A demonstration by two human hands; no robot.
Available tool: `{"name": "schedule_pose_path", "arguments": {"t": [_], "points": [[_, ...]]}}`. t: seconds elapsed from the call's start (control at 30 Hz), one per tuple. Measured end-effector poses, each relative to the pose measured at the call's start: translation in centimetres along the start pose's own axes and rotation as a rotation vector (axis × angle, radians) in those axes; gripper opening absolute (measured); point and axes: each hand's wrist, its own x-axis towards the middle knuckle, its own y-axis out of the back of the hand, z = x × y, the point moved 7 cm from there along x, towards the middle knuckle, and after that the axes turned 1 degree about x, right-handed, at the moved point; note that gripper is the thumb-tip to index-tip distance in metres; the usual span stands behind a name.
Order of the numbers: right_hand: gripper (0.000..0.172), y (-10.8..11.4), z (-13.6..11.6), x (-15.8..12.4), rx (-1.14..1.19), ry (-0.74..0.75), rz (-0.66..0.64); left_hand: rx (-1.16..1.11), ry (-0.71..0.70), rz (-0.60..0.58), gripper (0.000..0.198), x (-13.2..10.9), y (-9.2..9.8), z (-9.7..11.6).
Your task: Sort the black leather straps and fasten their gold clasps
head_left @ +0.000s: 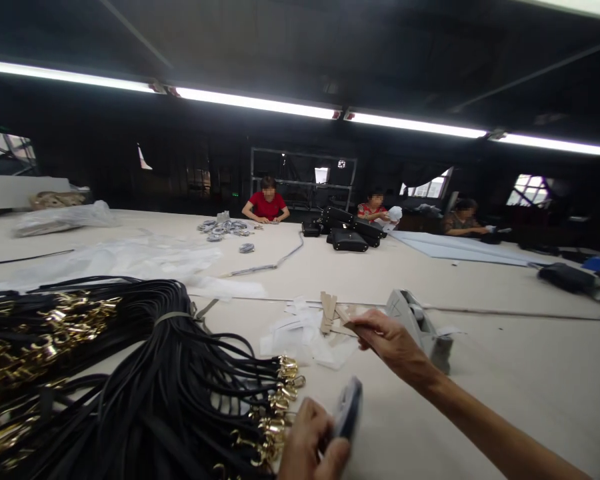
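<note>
Locate tan card strip [346, 315] pinched in right hand [390, 341], long axis running leftward and away from that hand, tape dispenser [423, 325] just beyond it; locate dark flat piece [348, 407] gripped in left hand [311, 441], nearer the body, with bundled black straps [170, 393] immediately left of it on tabletop [505, 373].

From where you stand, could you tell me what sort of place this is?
Probably a bag-making workshop: bundled black leather-like straps with gold metal clasps and finished black handbags on a long pale worktable.
</note>
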Motion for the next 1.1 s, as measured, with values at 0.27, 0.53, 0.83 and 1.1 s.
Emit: {"name": "schedule_pose_path", "arguments": {"t": [0.27,0.53,0.83,1.1], "points": [[0.023,-2.3,-2.2,-10.2,0.450,-0.650,-0.130,-0.767,0.312,0.023,0.052,-0.1,-0.3,-0.1],[0.025,-4.3,-2.7,-8.6,0.350,-0.584,-0.144,-0.559,0.137,-0.013,0.040,-0.2,0.8,2.7],[0.032,-4.8,-2.8,-9.2,0.433,-0.587,-0.131,-0.310,0.050,0.020,0.027,-0.1,1.7,3.3],[0.022,-6.5,-4.8,-8.4,0.721,-0.553,-0.261,-0.273,0.050,0.037,0.019,-0.2,2.2,3.9]]}}
